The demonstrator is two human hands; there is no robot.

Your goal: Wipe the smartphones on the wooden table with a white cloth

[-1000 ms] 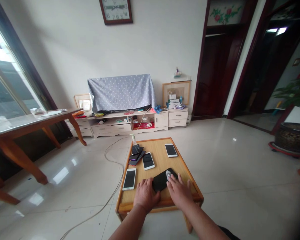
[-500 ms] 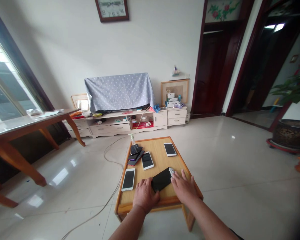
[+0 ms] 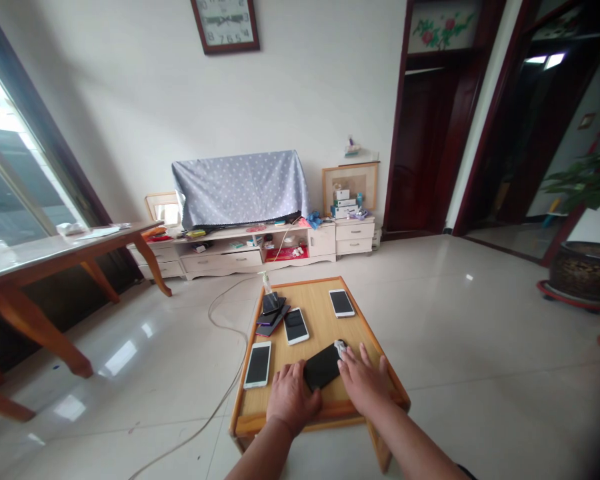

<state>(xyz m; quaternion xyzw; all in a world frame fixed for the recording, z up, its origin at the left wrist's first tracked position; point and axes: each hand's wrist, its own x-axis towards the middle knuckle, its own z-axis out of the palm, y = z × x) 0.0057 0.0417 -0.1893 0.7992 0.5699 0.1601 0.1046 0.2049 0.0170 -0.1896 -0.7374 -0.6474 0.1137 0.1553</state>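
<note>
A black phone (image 3: 323, 365) lies slanted on the near part of a low wooden table (image 3: 325, 320). My left hand (image 3: 293, 397) lies flat and open on the table, its fingertips against the phone's near left edge. My right hand (image 3: 365, 381) rests at the phone's right side. Its foremost fingers press a small white wad (image 3: 339, 345) onto the phone's far corner, while the other fingers spread over the tabletop.
Three white phones lie on the table, left (image 3: 258, 364), middle (image 3: 297, 325) and far right (image 3: 341, 303). At the far left are a stack of dark phones (image 3: 273, 312) and a small bottle (image 3: 267, 281). A cable (image 3: 220, 320) trails across the tiled floor. A long wooden table (image 3: 55, 247) stands left and a potted plant (image 3: 585, 267) right.
My right hand slid the white wad a little right along the black phone's far end, then back left. My left hand stayed at the phone's near edge. The view shifted slightly.
</note>
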